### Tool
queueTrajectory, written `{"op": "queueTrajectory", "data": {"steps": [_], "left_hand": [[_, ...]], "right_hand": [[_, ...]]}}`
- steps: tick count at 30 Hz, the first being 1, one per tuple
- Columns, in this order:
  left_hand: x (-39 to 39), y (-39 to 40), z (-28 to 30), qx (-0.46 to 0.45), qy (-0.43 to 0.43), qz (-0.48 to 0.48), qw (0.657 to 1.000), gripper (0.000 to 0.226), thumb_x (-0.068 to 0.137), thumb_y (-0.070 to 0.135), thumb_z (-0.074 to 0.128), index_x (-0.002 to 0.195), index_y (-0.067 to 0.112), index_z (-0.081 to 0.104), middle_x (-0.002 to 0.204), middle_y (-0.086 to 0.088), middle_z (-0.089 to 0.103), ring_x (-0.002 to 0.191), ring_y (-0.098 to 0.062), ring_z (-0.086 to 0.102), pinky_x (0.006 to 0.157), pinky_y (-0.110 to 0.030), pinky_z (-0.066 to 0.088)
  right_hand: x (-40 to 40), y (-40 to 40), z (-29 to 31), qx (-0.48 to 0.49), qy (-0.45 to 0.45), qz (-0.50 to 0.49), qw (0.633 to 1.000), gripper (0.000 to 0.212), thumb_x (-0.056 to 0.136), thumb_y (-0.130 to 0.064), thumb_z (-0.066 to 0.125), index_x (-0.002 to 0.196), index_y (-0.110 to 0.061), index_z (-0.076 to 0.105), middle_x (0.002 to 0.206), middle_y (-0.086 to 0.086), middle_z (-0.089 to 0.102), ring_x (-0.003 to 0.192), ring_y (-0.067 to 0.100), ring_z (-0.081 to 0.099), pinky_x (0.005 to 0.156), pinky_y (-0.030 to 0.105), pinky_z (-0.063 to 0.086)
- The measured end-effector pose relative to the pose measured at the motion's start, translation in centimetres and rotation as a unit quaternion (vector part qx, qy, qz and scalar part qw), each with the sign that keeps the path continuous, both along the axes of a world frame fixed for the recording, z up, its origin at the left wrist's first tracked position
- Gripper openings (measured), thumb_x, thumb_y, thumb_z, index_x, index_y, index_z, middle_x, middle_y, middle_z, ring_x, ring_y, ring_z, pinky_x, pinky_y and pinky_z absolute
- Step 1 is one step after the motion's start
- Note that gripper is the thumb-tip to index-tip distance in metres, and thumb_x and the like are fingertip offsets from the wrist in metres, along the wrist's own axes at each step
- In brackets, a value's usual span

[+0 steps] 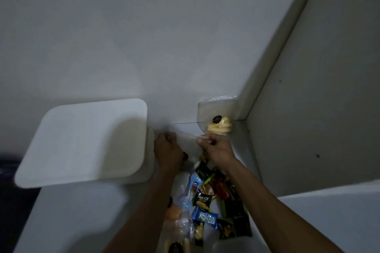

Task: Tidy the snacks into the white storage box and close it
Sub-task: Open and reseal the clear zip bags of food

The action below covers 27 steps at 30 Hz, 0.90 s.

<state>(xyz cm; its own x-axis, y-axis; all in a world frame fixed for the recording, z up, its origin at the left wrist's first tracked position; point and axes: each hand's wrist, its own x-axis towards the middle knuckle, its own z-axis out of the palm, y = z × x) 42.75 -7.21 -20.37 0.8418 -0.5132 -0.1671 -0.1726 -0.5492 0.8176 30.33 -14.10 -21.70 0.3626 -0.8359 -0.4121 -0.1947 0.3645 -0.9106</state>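
The white storage box [82, 141] stands at the left on the white surface, with its lid on. Right of it, my left hand [167, 150] and my right hand [216, 148] each pinch an edge of a clear plastic bag [188, 139] stretched between them. Below the hands, between my forearms, lies a pile of snack packets [207, 201] in blue, black, red and orange wrappers. Behind my right hand, a clear packet of pale yellow cookies [219, 121] leans in the corner against the wall.
A white wall rises behind the surface. A white cabinet side panel [308, 98] closes off the right. The surface's left edge [30, 211] drops to a dark floor. The scene is dim and slightly blurred.
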Motion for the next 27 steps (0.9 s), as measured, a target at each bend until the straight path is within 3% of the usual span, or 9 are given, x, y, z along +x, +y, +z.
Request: {"op": "queueTrajectory", "data": {"steps": [2,6,12,16,23,27], "left_hand": [[-0.8,1.2,1.7,-0.041,0.001,-0.006,0.999,0.022,0.1,0.026,0.047,0.1,0.008,0.061,0.092,-0.004,0.058,0.085,-0.02,0.053,0.07,-0.028,0.036],[-2.1,4.0,5.3,-0.113,0.003,-0.032,0.993,0.024,0.099,0.03,0.051,0.09,0.011,0.062,0.084,-0.005,0.062,0.079,-0.021,0.059,0.063,-0.027,0.039],[-3.1,8.9,11.3,-0.193,0.026,-0.061,0.979,0.018,0.095,0.032,0.059,0.089,0.017,0.066,0.08,0.001,0.067,0.074,-0.012,0.06,0.064,-0.022,0.044],[-3.3,12.2,14.0,-0.274,0.092,-0.098,0.952,0.009,0.093,0.026,0.063,0.088,0.02,0.069,0.08,-0.003,0.068,0.073,-0.012,0.061,0.071,-0.025,0.049],[-4.7,15.8,17.1,-0.296,0.144,-0.135,0.935,0.01,0.091,0.021,0.066,0.09,0.013,0.071,0.08,-0.004,0.071,0.074,-0.012,0.064,0.073,-0.028,0.053],[-5.5,16.8,18.4,-0.297,0.134,-0.135,0.936,0.011,0.092,0.02,0.065,0.084,0.015,0.071,0.081,-0.005,0.072,0.077,-0.014,0.065,0.074,-0.03,0.052]], "right_hand": [[-1.0,0.8,2.2,-0.017,-0.008,-0.005,1.0,0.017,0.086,-0.012,0.074,0.072,-0.017,0.067,0.054,-0.012,0.05,0.056,0.01,0.047,0.055,0.026,0.043],[-3.3,2.5,7.6,-0.088,0.001,0.022,0.996,0.014,0.089,-0.013,0.07,0.09,0.0,0.068,0.068,0.002,0.049,0.062,0.011,0.045,0.051,0.02,0.042],[-6.1,5.6,14.8,-0.162,-0.004,0.06,0.985,0.008,0.088,-0.021,0.072,0.086,-0.014,0.071,0.071,-0.001,0.058,0.066,0.011,0.054,0.058,0.024,0.049],[-7.9,8.7,18.1,-0.182,-0.011,0.083,0.98,0.015,0.088,-0.021,0.072,0.091,-0.006,0.07,0.082,0.005,0.065,0.067,0.011,0.055,0.056,0.023,0.049],[-10.0,12.0,21.7,-0.203,-0.027,0.083,0.975,0.028,0.088,-0.019,0.071,0.096,0.008,0.066,0.085,0.009,0.066,0.07,0.015,0.052,0.058,0.026,0.049],[-10.5,12.2,23.5,-0.225,-0.021,0.099,0.969,0.025,0.089,-0.017,0.071,0.098,0.006,0.068,0.086,0.012,0.065,0.069,0.015,0.051,0.054,0.02,0.047]]}}
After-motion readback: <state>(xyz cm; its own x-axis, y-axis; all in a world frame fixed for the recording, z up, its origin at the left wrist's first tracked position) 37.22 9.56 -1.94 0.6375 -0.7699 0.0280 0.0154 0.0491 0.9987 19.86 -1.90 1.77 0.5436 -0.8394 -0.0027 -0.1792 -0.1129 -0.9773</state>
